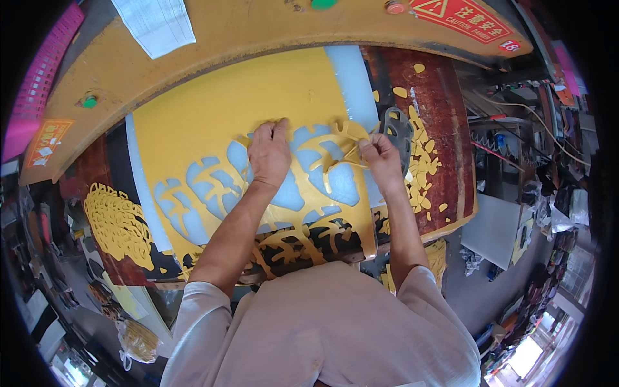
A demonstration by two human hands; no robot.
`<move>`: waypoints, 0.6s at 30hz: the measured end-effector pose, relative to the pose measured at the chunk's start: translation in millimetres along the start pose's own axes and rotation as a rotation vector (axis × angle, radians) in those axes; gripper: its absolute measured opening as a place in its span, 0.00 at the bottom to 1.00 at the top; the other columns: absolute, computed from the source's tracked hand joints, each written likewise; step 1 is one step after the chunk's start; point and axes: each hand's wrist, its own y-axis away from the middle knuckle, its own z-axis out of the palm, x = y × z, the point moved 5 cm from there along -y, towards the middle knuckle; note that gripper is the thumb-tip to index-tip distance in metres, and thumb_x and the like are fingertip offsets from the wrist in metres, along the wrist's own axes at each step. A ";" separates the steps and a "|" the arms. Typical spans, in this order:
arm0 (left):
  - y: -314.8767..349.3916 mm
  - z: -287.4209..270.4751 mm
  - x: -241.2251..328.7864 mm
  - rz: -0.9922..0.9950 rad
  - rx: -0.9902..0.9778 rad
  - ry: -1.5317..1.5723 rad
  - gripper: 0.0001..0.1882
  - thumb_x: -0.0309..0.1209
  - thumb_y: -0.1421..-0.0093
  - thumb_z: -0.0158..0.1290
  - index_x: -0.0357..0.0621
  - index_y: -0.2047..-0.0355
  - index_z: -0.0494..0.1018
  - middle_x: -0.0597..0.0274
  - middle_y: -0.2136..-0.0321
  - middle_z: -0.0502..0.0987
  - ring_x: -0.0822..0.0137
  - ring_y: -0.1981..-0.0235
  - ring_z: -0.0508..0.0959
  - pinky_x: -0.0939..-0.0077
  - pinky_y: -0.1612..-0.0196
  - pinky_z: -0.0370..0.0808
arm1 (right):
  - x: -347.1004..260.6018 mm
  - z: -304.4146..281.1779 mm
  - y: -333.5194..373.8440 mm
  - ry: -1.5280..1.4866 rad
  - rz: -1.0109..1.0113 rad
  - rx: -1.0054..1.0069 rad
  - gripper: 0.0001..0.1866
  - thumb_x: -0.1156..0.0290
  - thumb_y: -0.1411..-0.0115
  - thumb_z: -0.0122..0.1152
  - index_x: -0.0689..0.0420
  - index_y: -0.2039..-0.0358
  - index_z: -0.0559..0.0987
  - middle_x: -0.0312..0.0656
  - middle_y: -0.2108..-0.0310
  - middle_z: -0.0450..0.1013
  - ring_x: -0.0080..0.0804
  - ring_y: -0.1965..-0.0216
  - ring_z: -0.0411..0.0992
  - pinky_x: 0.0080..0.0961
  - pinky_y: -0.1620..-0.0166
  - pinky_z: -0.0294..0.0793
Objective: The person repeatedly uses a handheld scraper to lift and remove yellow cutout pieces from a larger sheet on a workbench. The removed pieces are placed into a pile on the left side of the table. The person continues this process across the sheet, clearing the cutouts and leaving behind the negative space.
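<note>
A wide yellow sheet [238, 84], with rows of shoe-upper-shaped openings cut through its near part, lies over a pale blue cutting board [353, 71]. My right hand [382, 158] pinches a curved yellow cut-out piece [348, 131], lifted above the sheet's right side. Strips of it dangle to the left of my fingers. My left hand [269, 151] is on the sheet by the upper row of openings, its fingers curled down and together; what lies under the fingertips is hidden. Just beyond my right hand lies a dark cutting die [398, 132] with openings in it.
Small yellow scraps [422, 155] are scattered on the reddish-brown table [451, 129] at right. A pile of yellow cut pieces [116, 222] sits at left. The orange machine beam [213, 64] spans the far side, with green buttons [89, 102] and a warning label [461, 19].
</note>
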 end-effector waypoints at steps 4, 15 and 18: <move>-15.3 -29.1 50.1 0.004 0.071 0.405 0.11 0.32 0.30 0.57 0.42 0.52 0.80 0.53 0.63 0.78 0.51 0.61 0.80 0.56 0.57 0.79 | -17.2 15.2 15.1 0.090 -0.114 -0.026 0.05 0.72 0.29 0.68 0.59 0.57 0.84 0.29 0.66 0.79 0.15 0.62 0.74 0.19 0.56 0.74; -0.1 -7.5 59.1 -0.850 -0.606 1.322 0.12 0.39 0.22 0.56 0.44 0.52 0.80 0.67 0.61 0.81 0.69 0.65 0.81 0.70 0.52 0.83 | -98.6 23.1 20.5 0.122 -0.404 -0.115 0.12 0.70 0.31 0.67 0.61 0.51 0.87 0.46 0.58 0.84 0.29 0.60 0.81 0.26 0.55 0.80; 0.1 1.0 56.4 -0.875 -0.599 1.404 0.11 0.41 0.23 0.58 0.47 0.54 0.80 0.69 0.63 0.81 0.71 0.65 0.80 0.71 0.54 0.83 | -112.3 39.5 7.7 0.302 -0.440 -0.267 0.13 0.67 0.34 0.68 0.63 0.56 0.85 0.51 0.61 0.83 0.43 0.63 0.81 0.35 0.57 0.80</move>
